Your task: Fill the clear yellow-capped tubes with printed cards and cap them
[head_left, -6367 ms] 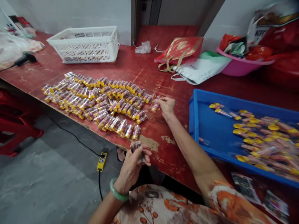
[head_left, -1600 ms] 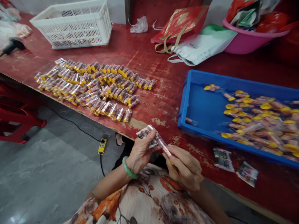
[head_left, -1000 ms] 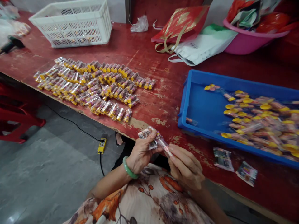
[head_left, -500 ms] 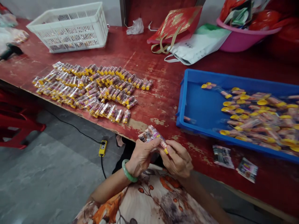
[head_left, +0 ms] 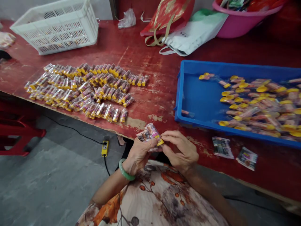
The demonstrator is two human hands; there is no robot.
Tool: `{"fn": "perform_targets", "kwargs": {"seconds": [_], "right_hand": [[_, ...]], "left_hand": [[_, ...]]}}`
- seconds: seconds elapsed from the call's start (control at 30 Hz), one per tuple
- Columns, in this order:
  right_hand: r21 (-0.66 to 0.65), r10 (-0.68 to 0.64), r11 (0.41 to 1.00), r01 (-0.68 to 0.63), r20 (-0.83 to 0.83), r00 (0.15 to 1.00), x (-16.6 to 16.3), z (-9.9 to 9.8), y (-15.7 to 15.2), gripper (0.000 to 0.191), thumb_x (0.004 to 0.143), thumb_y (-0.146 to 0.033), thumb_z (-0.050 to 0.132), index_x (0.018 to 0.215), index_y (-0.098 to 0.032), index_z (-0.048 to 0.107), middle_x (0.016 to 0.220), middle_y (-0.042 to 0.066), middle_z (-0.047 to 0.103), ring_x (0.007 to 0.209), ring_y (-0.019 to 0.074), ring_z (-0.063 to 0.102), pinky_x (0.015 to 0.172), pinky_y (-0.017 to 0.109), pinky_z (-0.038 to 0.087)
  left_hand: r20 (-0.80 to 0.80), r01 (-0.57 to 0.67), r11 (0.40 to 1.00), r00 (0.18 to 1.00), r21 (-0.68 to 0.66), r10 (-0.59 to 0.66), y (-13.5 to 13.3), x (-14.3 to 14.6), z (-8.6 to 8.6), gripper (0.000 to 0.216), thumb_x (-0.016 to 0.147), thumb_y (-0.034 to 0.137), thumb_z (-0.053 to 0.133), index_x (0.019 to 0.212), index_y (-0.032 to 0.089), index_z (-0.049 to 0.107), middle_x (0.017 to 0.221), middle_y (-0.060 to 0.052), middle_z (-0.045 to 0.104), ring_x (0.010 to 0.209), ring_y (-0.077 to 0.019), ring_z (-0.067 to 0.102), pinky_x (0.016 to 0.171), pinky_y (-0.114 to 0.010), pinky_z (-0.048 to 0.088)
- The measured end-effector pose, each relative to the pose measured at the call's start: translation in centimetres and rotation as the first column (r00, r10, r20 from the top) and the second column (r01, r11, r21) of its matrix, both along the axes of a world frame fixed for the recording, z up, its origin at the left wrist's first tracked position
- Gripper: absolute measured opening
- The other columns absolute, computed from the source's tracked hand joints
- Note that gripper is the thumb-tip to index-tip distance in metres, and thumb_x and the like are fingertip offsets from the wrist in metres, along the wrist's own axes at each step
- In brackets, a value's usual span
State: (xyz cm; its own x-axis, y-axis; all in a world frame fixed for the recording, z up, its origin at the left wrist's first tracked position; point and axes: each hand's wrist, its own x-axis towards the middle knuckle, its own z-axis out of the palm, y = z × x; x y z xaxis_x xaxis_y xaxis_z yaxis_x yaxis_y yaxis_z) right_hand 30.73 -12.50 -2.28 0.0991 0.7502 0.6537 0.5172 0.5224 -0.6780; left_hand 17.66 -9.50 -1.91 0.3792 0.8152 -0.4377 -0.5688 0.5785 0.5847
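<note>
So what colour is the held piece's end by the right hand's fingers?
The piece's end is yellow, best seen in the head view.

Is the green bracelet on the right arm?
No, the green bracelet is around the wrist of the left hand, which holds small printed packets.

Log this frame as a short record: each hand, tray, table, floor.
Left hand: holds flat packets and a tube
Right hand: fingers at the tube's yellow end
Blue tray: scattered yellow-ended tubes, mostly toward the right
Red table: rows of wrapped tubes left of the tray, white basket behind them
Floor: yellow power socket
</note>
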Motion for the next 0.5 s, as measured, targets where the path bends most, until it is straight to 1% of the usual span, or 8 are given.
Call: {"fn": "perform_targets", "kwargs": {"seconds": [0.1,0.23,0.4,0.5], "right_hand": [[0.030,-0.023,0.999,0.024,-0.026,0.999,-0.23,0.07,-0.26,0.033,0.075,0.000,0.060,0.098,-0.022,0.067,0.092,0.005,0.067,0.080,0.0152,0.065,0.068,0.027,0.054],[0.023,-0.037,0.999,0.038,-0.054,0.998,-0.39,0.16,-0.55,0.030,0.074,0.000,0.061,0.092,-0.022,0.069,0.089,0.003,0.068,0.074,0.0140,0.066,0.062,0.025,0.054],[0.002,-0.032,0.999,0.033,-0.069,0.997,-0.57,0.01,-0.71,0.027,0.075,-0.001,0.061,0.090,-0.022,0.069,0.089,0.003,0.069,0.075,0.0140,0.066,0.063,0.025,0.054],[0.009,-0.045,0.999,0.046,-0.066,0.997,-0.61,-0.26,-0.77,0.026,0.076,-0.002,0.061,0.089,-0.022,0.069,0.089,0.003,0.069,0.074,0.0141,0.066,0.062,0.025,0.055]], "left_hand": [[-0.005,0.015,0.999,1.000,0.032,-0.014,-0.32,0.03,0.20,0.031,0.060,0.021,0.086,0.083,0.013,0.068,0.079,-0.002,0.069,0.069,-0.0127,0.062,0.066,-0.025,0.052],[-0.024,0.036,0.999,0.999,0.029,-0.035,-0.57,0.03,0.21,0.033,0.060,0.020,0.085,0.088,0.014,0.069,0.084,-0.003,0.071,0.072,-0.0135,0.064,0.068,-0.026,0.053],[-0.010,0.047,0.997,0.999,0.054,-0.046,-0.70,-0.03,0.10,0.034,0.060,0.020,0.085,0.088,0.015,0.069,0.084,-0.003,0.071,0.072,-0.0144,0.064,0.069,-0.028,0.052],[-0.014,0.041,0.998,0.999,0.048,-0.041,-0.70,-0.14,0.10,0.035,0.058,0.021,0.086,0.088,0.015,0.068,0.085,-0.002,0.070,0.073,-0.0142,0.064,0.070,-0.028,0.052]]}}
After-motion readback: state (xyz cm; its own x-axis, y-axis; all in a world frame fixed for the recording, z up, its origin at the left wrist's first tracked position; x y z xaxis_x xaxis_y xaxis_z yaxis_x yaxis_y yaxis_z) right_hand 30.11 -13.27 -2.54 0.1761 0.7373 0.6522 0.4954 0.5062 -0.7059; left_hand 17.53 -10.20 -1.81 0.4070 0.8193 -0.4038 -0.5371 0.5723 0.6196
